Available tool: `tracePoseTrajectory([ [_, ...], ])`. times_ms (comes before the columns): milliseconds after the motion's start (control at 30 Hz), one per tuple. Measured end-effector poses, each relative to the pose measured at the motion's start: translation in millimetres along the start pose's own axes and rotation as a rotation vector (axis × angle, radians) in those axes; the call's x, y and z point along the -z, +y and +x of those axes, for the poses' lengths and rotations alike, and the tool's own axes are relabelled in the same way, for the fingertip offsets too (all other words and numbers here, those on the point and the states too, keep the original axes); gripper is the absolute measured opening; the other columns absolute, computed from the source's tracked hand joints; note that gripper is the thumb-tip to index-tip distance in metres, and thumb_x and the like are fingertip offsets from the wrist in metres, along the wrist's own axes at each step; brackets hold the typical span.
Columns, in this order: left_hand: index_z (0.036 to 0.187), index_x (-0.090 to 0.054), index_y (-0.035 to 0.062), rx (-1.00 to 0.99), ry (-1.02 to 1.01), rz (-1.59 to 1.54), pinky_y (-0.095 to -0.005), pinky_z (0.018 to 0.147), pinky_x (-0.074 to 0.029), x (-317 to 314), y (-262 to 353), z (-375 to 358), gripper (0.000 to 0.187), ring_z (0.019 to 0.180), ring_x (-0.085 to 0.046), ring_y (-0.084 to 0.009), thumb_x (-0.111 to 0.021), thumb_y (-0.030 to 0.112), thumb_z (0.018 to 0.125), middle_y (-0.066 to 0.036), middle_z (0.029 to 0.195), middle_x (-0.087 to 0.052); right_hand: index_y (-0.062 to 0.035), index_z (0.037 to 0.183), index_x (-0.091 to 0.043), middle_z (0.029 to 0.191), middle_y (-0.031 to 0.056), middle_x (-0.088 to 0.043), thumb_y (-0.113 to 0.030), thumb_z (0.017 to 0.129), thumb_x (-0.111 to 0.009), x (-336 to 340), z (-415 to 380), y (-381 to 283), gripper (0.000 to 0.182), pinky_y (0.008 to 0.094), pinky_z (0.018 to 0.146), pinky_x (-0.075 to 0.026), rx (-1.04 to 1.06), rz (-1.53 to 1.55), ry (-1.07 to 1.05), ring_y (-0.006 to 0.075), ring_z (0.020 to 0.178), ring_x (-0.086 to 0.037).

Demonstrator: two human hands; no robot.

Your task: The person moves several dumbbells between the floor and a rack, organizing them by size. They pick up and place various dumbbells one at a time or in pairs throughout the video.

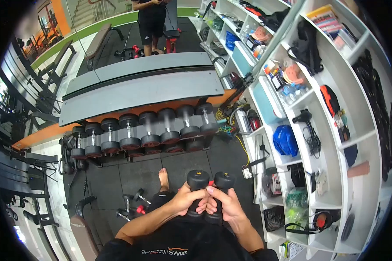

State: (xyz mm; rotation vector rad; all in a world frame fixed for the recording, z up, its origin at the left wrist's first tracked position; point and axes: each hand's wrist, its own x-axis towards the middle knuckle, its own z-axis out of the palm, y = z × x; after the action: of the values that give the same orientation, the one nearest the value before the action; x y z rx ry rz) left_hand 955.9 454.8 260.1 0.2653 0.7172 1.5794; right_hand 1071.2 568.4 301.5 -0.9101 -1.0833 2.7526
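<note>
Close to my chest, my left hand (190, 199) is wrapped round the handle of a black dumbbell (197, 179). A second black dumbbell (224, 179) is in my right hand (227, 205), its fingers closed on the handle. The two dumbbells are held upright side by side, each with a yellow mark on its top end. My hands meet between them, thumbs close together. The lower ends are partly hidden by my fingers. A bit of something red shows between the upper ends.
Ahead stands a rack with a row of dumbbells (129, 134) under a grey top (143, 101), before a mirror. Small dumbbells (142, 196) lie on the black floor by my bare foot (163, 179). White shelves (305, 166) filled with belongings line the right. A bench (82, 235) is at lower left.
</note>
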Motion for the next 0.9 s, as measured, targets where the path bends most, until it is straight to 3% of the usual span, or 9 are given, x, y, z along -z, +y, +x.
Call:
tracePoseTrajectory([
  [100,0.085,-0.055,-0.0026,0.017,0.088,-0.016,-0.0302,0.042,-0.046,35,66,1,0.012,0.047,-0.056,-0.0178,-0.055,0.008,0.091,-0.010,0.059,-0.055,-0.0014,0.097,-0.057,0.054,0.0036,-0.046,-0.015,0.095,-0.060,-42,66,-15,0.014,0.0308,0.042,-0.040,-0.080,-0.018,-0.028,0.0139,0.044,-0.048],
  [233,0.085,-0.054,-0.0019,-0.009,0.189,0.004,-0.0324,0.042,-0.043,88,143,1,0.013,0.045,-0.051,-0.0190,-0.056,0.010,0.090,-0.009,0.057,-0.051,-0.0010,0.082,-0.057,0.056,0.0024,-0.050,-0.016,0.096,-0.060,-99,147,-27,0.020,0.0278,0.044,-0.040,-0.177,0.000,-0.087,0.0113,0.046,-0.049],
  [367,0.100,-0.053,-0.0039,-0.010,0.183,-0.061,-0.0333,0.043,-0.045,129,188,9,0.019,0.047,-0.054,-0.0187,-0.056,0.012,0.089,-0.010,0.059,-0.053,0.0019,0.098,-0.057,0.059,0.0035,-0.051,-0.017,0.095,-0.060,-128,201,-32,0.019,0.0285,0.044,-0.042,-0.178,-0.028,-0.095,0.0120,0.048,-0.051],
  [500,0.096,-0.053,-0.0034,-0.034,0.203,-0.048,-0.0357,0.046,-0.048,142,206,22,0.020,0.049,-0.056,-0.0217,-0.056,0.014,0.087,-0.014,0.062,-0.055,0.0024,0.096,-0.058,0.061,0.0060,-0.053,-0.016,0.094,-0.061,-146,219,-51,0.018,0.0304,0.047,-0.046,-0.144,-0.062,-0.058,0.0137,0.049,-0.053],
  [600,0.080,-0.058,0.0004,-0.017,0.175,-0.070,-0.0346,0.054,-0.049,142,219,34,0.021,0.050,-0.054,-0.0194,-0.056,0.020,0.087,-0.011,0.062,-0.055,0.0022,0.095,-0.057,0.063,0.0086,-0.056,-0.014,0.093,-0.059,-150,224,-64,0.016,0.0318,0.049,-0.049,-0.105,-0.052,-0.036,0.0154,0.051,-0.055],
  [700,0.079,-0.058,0.0000,0.005,0.087,-0.055,-0.0350,0.056,-0.050,136,231,52,0.022,0.054,-0.057,-0.0208,-0.053,0.020,0.087,-0.014,0.069,-0.059,0.0014,0.094,-0.055,0.068,0.0110,-0.058,-0.012,0.093,-0.058,-142,226,-72,0.014,0.0329,0.052,-0.050,-0.026,-0.051,-0.002,0.0175,0.055,-0.057],
  [800,0.092,-0.052,0.0003,0.047,-0.021,-0.056,-0.0390,0.059,-0.051,142,235,77,0.023,0.063,-0.062,-0.0272,-0.051,0.022,0.086,-0.018,0.075,-0.060,-0.0004,0.093,-0.054,0.074,0.0111,-0.059,-0.013,0.093,-0.058,-132,226,-83,0.013,0.0323,0.055,-0.050,0.039,-0.007,0.024,0.0190,0.060,-0.060],
  [900,0.094,-0.053,-0.0001,0.088,-0.034,-0.013,-0.0380,0.063,-0.051,136,241,100,0.026,0.068,-0.063,-0.0280,-0.049,0.024,0.087,-0.018,0.080,-0.061,-0.0017,0.097,-0.053,0.076,0.0107,-0.060,-0.012,0.093,-0.058,-119,229,-96,0.012,0.0310,0.056,-0.049,0.100,-0.060,0.060,0.0195,0.062,-0.061],
])
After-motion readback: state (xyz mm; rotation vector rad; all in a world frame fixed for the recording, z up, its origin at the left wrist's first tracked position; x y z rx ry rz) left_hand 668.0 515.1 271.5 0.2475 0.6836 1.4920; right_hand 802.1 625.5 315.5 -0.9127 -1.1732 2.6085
